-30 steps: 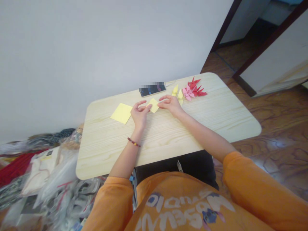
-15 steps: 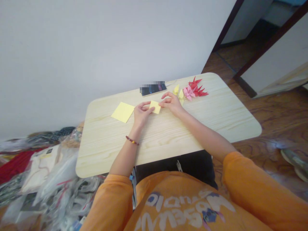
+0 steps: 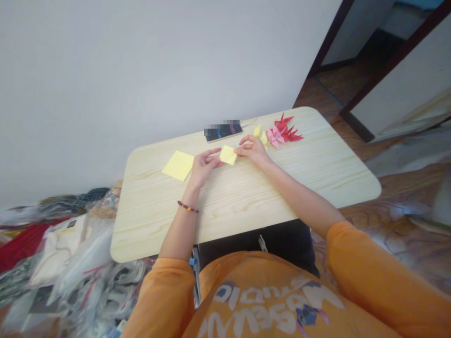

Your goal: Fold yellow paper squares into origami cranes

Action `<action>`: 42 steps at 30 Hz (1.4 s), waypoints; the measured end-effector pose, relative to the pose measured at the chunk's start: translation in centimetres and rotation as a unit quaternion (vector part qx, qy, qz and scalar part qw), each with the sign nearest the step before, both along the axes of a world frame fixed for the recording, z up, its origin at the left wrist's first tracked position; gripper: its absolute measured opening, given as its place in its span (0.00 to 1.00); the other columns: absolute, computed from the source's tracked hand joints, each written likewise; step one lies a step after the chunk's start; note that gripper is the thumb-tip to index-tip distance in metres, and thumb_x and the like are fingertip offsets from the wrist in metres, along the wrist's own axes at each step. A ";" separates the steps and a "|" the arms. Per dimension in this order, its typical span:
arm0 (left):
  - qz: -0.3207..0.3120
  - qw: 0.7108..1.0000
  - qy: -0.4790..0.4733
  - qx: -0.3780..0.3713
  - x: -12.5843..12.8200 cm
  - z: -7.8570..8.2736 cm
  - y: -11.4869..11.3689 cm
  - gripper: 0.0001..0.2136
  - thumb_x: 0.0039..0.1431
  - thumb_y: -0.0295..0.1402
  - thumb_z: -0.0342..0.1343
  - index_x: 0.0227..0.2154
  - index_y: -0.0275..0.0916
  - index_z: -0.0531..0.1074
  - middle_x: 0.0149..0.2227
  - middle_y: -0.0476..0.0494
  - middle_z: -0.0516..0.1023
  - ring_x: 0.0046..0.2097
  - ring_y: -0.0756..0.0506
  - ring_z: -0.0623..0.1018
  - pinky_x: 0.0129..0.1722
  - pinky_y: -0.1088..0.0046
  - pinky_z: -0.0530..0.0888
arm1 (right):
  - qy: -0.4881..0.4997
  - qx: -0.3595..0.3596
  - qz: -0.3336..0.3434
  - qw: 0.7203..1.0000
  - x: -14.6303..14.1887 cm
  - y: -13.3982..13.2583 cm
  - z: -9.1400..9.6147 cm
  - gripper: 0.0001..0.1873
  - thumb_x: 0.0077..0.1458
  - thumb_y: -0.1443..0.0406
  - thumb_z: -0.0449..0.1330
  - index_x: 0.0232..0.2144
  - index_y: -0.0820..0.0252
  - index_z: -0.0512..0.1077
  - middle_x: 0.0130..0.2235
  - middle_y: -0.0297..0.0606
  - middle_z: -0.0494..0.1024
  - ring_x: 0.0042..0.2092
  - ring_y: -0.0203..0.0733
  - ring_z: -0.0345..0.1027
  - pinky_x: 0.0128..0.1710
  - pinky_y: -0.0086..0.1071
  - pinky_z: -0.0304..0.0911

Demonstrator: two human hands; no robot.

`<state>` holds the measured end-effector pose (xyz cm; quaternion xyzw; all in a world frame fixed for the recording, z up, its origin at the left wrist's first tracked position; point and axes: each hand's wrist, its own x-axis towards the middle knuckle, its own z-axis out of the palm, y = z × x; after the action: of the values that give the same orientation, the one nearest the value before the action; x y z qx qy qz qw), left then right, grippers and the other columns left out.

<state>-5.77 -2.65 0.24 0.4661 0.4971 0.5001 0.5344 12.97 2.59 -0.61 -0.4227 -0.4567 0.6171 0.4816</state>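
Note:
A small folded square of yellow paper (image 3: 228, 155) is held just above the middle of the table. My right hand (image 3: 254, 151) pinches its right corner between thumb and fingers. At the paper's left side is my left hand (image 3: 206, 164), index finger and thumb apart, fingertips close to the edge. Whether those fingertips touch the paper I cannot tell. Farther left, a larger yellow paper sheet (image 3: 178, 165) lies flat on the table, near the back of my left hand.
Beyond my hands a phone (image 3: 223, 132) lies by the wall. Yellow folded paper pieces (image 3: 263, 138), a pink paper flower (image 3: 275, 136) and red paper flowers (image 3: 291, 133) sit right of it on the pale wooden table (image 3: 225, 211). Bagged clothes (image 3: 77, 263) cover the floor at left.
My left hand has slid slightly left, its thumb coming off the top of the small yellow paper. The right hand keeps its pinch on the corner.

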 end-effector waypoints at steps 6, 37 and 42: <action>0.082 0.996 -0.038 0.021 0.8 -0.2 0.2 0.19 0.50 0.38 0.62 0.44 0.37 0.73 0.36 0.40 0.81 0.37 0.46 0.81 0.42 0.66 0.78 | 0.050 -0.018 -0.043 0.998 -0.2 0.1 -0.1 0.22 0.26 0.63 0.73 0.25 0.58 0.66 0.22 0.28 0.76 0.27 0.33 0.71 0.32 0.29 0.69; 0.179 0.964 0.133 0.146 3.2 -1.1 -0.7 0.09 0.50 0.36 0.61 0.31 0.37 0.78 0.31 0.45 0.79 0.33 0.49 0.77 0.37 0.73 0.75 | 0.006 0.090 -0.015 0.996 -1.0 -1.1 0.7 0.15 0.35 0.59 0.71 0.25 0.59 0.73 0.28 0.33 0.76 0.31 0.35 0.70 0.39 0.35 0.70; 0.185 0.966 0.110 0.142 3.4 -0.6 -0.9 0.10 0.50 0.37 0.61 0.33 0.36 0.77 0.36 0.43 0.80 0.36 0.48 0.78 0.40 0.72 0.75 | 0.016 0.092 -0.017 0.996 -0.9 -1.1 0.6 0.16 0.34 0.57 0.72 0.24 0.59 0.73 0.27 0.33 0.76 0.31 0.35 0.71 0.40 0.36 0.70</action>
<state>-2.36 -3.57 -0.35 0.4891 0.5544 0.6014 0.3029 12.05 1.47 0.02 -0.3747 -0.4962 0.5710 0.5361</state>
